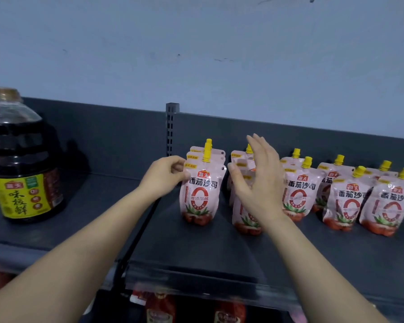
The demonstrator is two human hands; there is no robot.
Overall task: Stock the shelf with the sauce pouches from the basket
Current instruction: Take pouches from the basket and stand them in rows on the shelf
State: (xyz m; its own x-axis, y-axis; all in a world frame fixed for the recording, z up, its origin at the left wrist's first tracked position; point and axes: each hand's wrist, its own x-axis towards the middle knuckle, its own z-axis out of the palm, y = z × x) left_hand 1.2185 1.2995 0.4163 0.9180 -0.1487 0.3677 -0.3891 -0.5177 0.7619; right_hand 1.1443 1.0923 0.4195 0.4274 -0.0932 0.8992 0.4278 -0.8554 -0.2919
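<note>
Five rows of sauce pouches (296, 194) logged upright on the dark grey shelf (196, 248), each row running front to back, right of a slotted post (172, 127). Pouch look: pale pink body, yellow screw cap on top, red tomatoes printed along the bottom, large red "0" at centre. Legible print: red "海天" logo, then "番茄沙司" in dark characters; smaller text across the "0" too fine to read with confidence. Left hand (166, 176) at the leftmost row (201, 197), thumb and fingers pinching the upper left edge of the pouches. Right hand (259, 183) spread and relaxed, holding nothing, in front of the second row (243, 220); contact with it not determinable. Far left on the shelf, well apart from the pouches: big bottle (21, 164) of dark liquid, yellow label reading "海天" and "味极鲜". Blue-grey wall (196, 54) behind.
</note>
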